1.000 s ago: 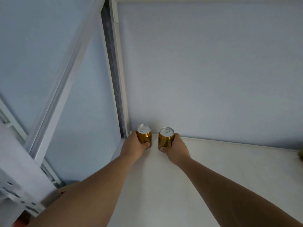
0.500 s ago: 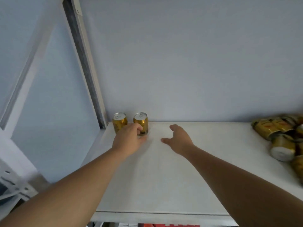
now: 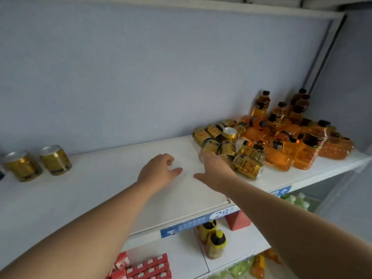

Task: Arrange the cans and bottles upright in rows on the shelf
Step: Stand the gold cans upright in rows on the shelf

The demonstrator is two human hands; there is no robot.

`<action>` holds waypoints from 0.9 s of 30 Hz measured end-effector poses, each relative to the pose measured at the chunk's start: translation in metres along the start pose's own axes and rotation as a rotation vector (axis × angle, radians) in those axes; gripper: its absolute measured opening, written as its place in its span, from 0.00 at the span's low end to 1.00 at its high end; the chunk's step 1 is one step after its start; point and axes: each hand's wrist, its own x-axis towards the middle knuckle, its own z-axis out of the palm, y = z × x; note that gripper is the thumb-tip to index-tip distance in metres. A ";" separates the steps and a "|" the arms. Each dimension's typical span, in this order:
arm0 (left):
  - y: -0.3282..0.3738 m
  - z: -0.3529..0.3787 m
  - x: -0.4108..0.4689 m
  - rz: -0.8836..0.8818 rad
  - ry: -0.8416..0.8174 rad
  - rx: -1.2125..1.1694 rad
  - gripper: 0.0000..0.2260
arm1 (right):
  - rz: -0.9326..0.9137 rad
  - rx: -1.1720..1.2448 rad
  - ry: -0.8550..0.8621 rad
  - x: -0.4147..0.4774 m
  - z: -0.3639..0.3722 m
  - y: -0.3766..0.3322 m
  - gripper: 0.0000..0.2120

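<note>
Two upright gold cans (image 3: 38,165), silver-topped

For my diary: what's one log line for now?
left hand: empty | right hand: empty, reaching pile of cans | two cans: upright

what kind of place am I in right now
Most likely a small shop or supermarket aisle: white shelf with a blue price strip marked 28, a heap of gold cans and orange bottles, and more packaged goods below.

Two upright cans (image 3: 37,165) at far left of shelf (image 3: 104,190); toppled cans (image 3: 227,146) right of centre, bottles (image 3: 291,141) farther right.
</note>
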 end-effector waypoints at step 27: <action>0.092 0.075 0.084 -0.242 -0.169 -0.158 0.44 | 0.548 0.027 -0.014 -0.005 0.010 0.069 0.46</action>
